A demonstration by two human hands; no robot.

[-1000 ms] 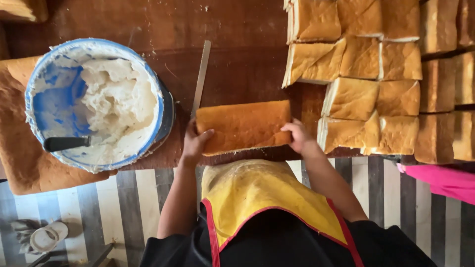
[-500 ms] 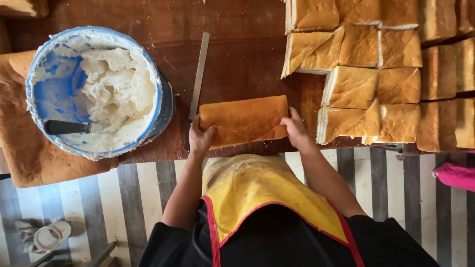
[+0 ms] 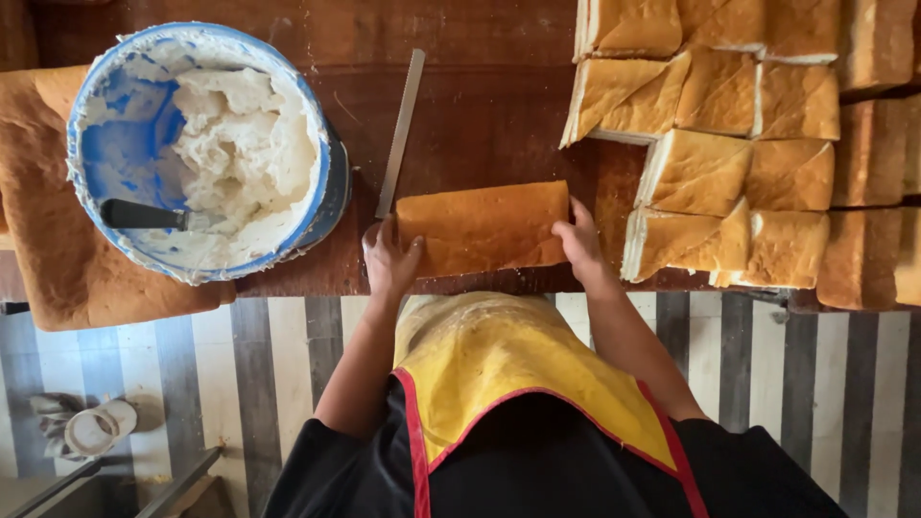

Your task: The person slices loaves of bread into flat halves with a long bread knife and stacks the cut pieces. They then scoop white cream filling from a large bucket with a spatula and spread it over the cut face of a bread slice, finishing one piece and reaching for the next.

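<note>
A flat, golden-brown cake slab [image 3: 484, 228], spongy with a smooth crust, lies on the dark wooden table [image 3: 480, 105] at its near edge. The left hand [image 3: 389, 259] has its grip on the slab's left end, the right hand [image 3: 580, 240] on its right end. Left of the slab stands a round blue bucket [image 3: 331, 192] of lumpy white cream; a long metal blade [image 3: 401, 129] lies between. Right of the slab, cut cake blocks [image 3: 729, 163] crowd close.

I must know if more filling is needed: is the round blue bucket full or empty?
Partly full. The round blue bucket holds white cream on its right side; bare blue shows at left.
</note>
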